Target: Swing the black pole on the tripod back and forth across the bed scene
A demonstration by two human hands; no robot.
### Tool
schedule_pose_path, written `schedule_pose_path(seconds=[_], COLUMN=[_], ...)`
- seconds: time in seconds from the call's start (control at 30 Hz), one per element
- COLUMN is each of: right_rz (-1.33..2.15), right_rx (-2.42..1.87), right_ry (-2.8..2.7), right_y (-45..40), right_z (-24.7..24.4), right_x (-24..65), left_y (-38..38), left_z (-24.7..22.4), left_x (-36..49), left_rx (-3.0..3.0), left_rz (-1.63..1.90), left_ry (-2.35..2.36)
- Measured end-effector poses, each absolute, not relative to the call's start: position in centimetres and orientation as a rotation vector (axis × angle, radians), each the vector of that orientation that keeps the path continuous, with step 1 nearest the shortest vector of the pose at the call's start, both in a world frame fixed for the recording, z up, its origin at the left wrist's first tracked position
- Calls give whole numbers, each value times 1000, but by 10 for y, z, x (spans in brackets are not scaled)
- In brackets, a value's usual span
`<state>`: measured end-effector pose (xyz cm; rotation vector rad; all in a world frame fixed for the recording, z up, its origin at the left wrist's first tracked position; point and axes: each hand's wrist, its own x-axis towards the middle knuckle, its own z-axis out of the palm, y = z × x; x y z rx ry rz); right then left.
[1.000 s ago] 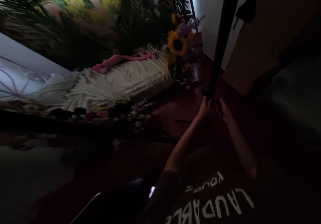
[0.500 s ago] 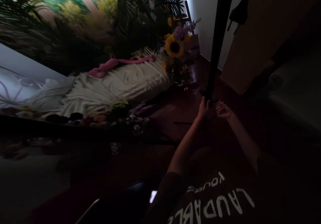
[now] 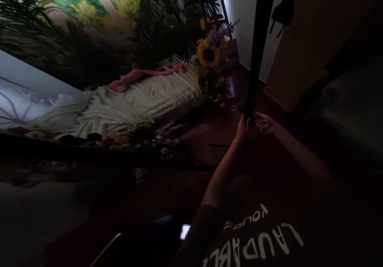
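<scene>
A dark upright pole, like a light stand, runs from the top of the view down to my hands. My left hand is wrapped round its lower part, just beneath a small dark collar or knob. Close on the pole's right side is my right hand, its fingers curled and the fingertips by the pole. What they pinch, if anything, is too dark to make out. A black power plug with two prongs hangs to the right of the pole, near the camera.
Beyond stands a sunflower arrangement. Left of it, a low seat draped in white cloth bears a pink plush toy. Flowers line its front. A dark bar crosses the left. A brown panel stands right.
My right hand has shifted slightly left and up, closer to the pole, and its forearm has swung outward. The pole's top and the plug have drifted a little left. My left hand keeps its grip.
</scene>
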<state>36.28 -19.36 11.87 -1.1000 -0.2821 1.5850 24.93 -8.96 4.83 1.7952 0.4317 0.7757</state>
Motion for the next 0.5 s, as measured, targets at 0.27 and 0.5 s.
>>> schedule_pose_path(seconds=[0.27,0.5], right_rz=[1564,1540], right_rx=[-1110,-1194], right_ry=[-154,-247], right_y=[-198,-193], right_z=[110,97], right_x=[362,377], left_y=[-90,-92], left_z=[50,51], left_x=[250,250], left_rx=[1784,1754], left_rz=[768,769], left_ry=[449,459])
